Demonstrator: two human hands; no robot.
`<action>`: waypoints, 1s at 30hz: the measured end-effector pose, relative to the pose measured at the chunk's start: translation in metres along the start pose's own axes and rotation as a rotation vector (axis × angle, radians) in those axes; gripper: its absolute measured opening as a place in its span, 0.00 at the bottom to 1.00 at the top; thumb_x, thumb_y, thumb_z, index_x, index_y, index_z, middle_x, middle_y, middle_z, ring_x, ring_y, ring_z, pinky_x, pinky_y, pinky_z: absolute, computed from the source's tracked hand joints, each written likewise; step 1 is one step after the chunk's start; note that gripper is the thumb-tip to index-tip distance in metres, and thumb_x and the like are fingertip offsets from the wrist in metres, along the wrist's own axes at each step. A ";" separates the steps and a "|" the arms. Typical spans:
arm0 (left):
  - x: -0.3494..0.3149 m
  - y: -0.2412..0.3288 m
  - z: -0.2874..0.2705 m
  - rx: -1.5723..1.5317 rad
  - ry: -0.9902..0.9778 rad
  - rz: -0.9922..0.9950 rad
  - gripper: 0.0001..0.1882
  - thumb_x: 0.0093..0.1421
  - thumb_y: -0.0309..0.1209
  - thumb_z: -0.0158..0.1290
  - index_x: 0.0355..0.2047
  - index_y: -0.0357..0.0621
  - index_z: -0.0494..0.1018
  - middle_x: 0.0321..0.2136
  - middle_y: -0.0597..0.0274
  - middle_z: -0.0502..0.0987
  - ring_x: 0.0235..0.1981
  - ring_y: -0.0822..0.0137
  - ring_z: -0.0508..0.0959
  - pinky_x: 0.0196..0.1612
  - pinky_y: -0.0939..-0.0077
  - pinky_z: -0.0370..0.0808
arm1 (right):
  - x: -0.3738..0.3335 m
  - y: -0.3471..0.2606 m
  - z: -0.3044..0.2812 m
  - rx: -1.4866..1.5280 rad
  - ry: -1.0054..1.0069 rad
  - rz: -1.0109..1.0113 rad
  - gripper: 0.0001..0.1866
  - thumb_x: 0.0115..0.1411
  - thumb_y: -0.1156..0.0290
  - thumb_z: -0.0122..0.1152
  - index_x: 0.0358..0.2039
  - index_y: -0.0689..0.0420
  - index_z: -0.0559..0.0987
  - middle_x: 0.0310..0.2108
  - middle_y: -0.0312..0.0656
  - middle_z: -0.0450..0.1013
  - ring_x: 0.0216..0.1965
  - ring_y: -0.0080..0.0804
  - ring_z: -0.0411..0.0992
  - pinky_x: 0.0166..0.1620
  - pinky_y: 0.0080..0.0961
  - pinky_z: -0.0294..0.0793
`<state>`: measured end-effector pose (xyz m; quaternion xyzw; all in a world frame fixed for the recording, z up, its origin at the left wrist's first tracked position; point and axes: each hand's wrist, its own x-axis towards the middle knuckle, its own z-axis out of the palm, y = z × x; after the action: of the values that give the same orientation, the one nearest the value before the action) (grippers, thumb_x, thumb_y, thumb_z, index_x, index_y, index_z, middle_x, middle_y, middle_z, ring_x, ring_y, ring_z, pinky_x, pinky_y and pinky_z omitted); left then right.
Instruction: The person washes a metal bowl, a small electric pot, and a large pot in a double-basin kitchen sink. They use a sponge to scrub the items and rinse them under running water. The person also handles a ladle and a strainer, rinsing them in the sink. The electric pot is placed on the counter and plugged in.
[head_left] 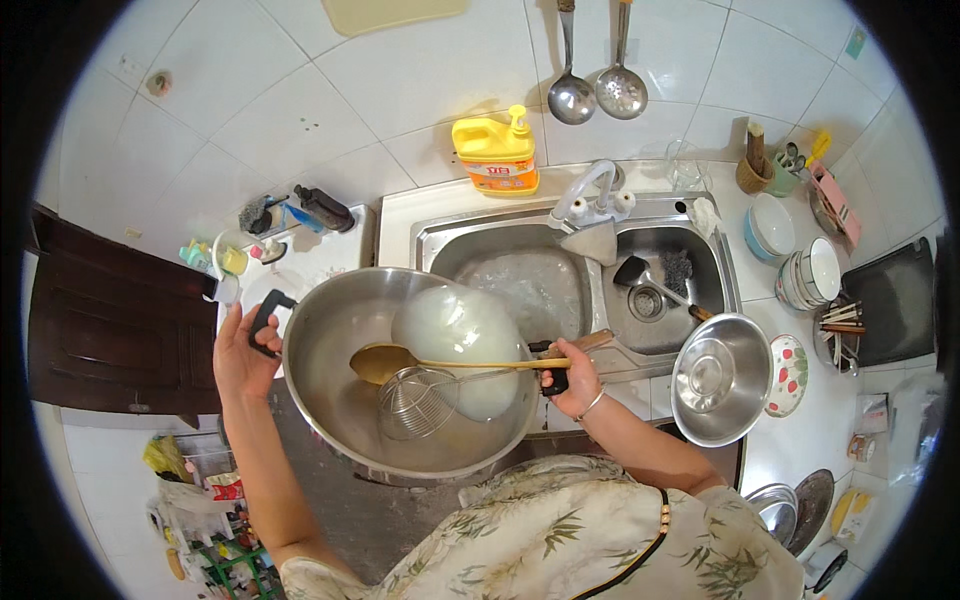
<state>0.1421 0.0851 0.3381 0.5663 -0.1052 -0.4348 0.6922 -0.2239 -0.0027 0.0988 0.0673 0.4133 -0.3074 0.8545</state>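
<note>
A wide steel pot [325, 335] is held in front of me, tilted, by its two black handles. My left hand [246, 360] is closed round the left handle [268, 322]. At the right side my right hand [577, 384] grips the other handle, with the ends of several utensils at its fingers. A brass-coloured spoon [380, 363] and a wire whisk [418, 402] reach from there across the pot. Inside the pot shows a glossy, rounded whitish shape [455, 330]; whether it is a bowl or cloudy water I cannot tell.
Behind the pot is a double steel sink [592, 300] with a faucet [597, 195]; a black-bladed turner [632, 270] lies in its right basin. A steel basin [712, 385] sits at the right, near stacked bowls [800, 275]. A yellow detergent jug [496, 155] stands against the wall.
</note>
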 end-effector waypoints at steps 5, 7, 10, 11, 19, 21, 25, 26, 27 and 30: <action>0.021 0.008 -0.003 -0.033 -0.071 -0.042 0.20 0.58 0.42 0.49 0.40 0.36 0.66 0.27 0.52 0.71 0.21 0.73 0.66 0.26 0.78 0.65 | 0.000 0.014 0.003 0.005 -0.002 -0.052 0.10 0.59 0.60 0.51 0.31 0.54 0.69 0.25 0.39 0.66 0.20 0.26 0.62 0.21 0.18 0.64; 0.029 0.012 -0.002 -0.046 -0.096 -0.049 0.20 0.58 0.42 0.49 0.40 0.36 0.66 0.28 0.51 0.71 0.21 0.72 0.66 0.26 0.78 0.65 | 0.000 0.017 0.008 0.017 -0.002 -0.068 0.10 0.59 0.60 0.51 0.30 0.54 0.69 0.25 0.39 0.66 0.20 0.26 0.62 0.21 0.19 0.64; 0.044 0.017 -0.002 -0.045 -0.119 -0.056 0.20 0.58 0.42 0.50 0.41 0.36 0.64 0.28 0.48 0.72 0.22 0.72 0.67 0.26 0.78 0.65 | 0.008 0.023 0.010 0.034 -0.021 -0.068 0.10 0.59 0.60 0.51 0.30 0.54 0.69 0.24 0.39 0.66 0.20 0.26 0.62 0.21 0.18 0.64; 0.050 0.020 -0.001 -0.033 -0.126 -0.052 0.21 0.58 0.42 0.50 0.42 0.36 0.64 0.28 0.48 0.72 0.22 0.72 0.67 0.26 0.78 0.65 | 0.010 0.025 0.011 0.039 -0.024 -0.063 0.10 0.59 0.60 0.51 0.30 0.54 0.69 0.24 0.39 0.66 0.20 0.26 0.62 0.21 0.18 0.65; 0.088 0.023 0.017 0.078 -0.193 -0.083 0.22 0.58 0.41 0.51 0.42 0.35 0.62 0.30 0.47 0.71 0.24 0.71 0.68 0.26 0.78 0.66 | 0.036 0.062 0.000 0.151 -0.003 0.046 0.10 0.59 0.61 0.50 0.30 0.54 0.69 0.24 0.39 0.66 0.19 0.26 0.64 0.20 0.18 0.66; 0.093 0.025 0.027 0.094 -0.194 -0.094 0.23 0.58 0.41 0.50 0.43 0.35 0.61 0.31 0.46 0.70 0.25 0.70 0.68 0.27 0.78 0.66 | 0.041 0.071 0.000 0.194 -0.005 0.049 0.10 0.59 0.61 0.50 0.30 0.54 0.69 0.24 0.39 0.66 0.19 0.27 0.64 0.20 0.18 0.66; 0.103 0.031 0.046 0.123 -0.188 -0.093 0.25 0.58 0.40 0.49 0.47 0.33 0.58 0.33 0.44 0.69 0.26 0.68 0.68 0.27 0.77 0.66 | 0.049 0.079 0.001 0.266 -0.034 0.094 0.09 0.59 0.61 0.50 0.30 0.54 0.69 0.24 0.39 0.66 0.20 0.27 0.63 0.20 0.19 0.65; 0.105 0.033 0.052 0.127 -0.185 -0.099 0.25 0.58 0.40 0.49 0.48 0.33 0.57 0.33 0.43 0.69 0.26 0.68 0.68 0.27 0.77 0.66 | 0.051 0.080 0.000 0.281 -0.049 0.095 0.09 0.60 0.61 0.50 0.30 0.53 0.69 0.24 0.39 0.66 0.20 0.27 0.63 0.21 0.19 0.65; 0.107 0.033 0.060 0.131 -0.183 -0.106 0.26 0.59 0.40 0.48 0.48 0.33 0.56 0.34 0.43 0.69 0.26 0.68 0.68 0.27 0.77 0.66 | 0.051 0.078 0.003 0.296 -0.055 0.095 0.09 0.60 0.61 0.49 0.30 0.53 0.68 0.24 0.39 0.66 0.21 0.27 0.63 0.21 0.18 0.65; 0.107 0.034 0.092 0.165 -0.163 -0.096 0.23 0.59 0.37 0.47 0.47 0.33 0.57 0.37 0.37 0.67 0.26 0.68 0.68 0.28 0.76 0.66 | 0.049 0.072 0.006 0.345 -0.080 0.103 0.10 0.61 0.61 0.48 0.30 0.53 0.68 0.24 0.39 0.66 0.21 0.27 0.63 0.21 0.18 0.65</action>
<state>0.1643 -0.0566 0.3617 0.5885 -0.1695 -0.5020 0.6107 -0.1548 0.0298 0.0563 0.2219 0.3161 -0.3319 0.8606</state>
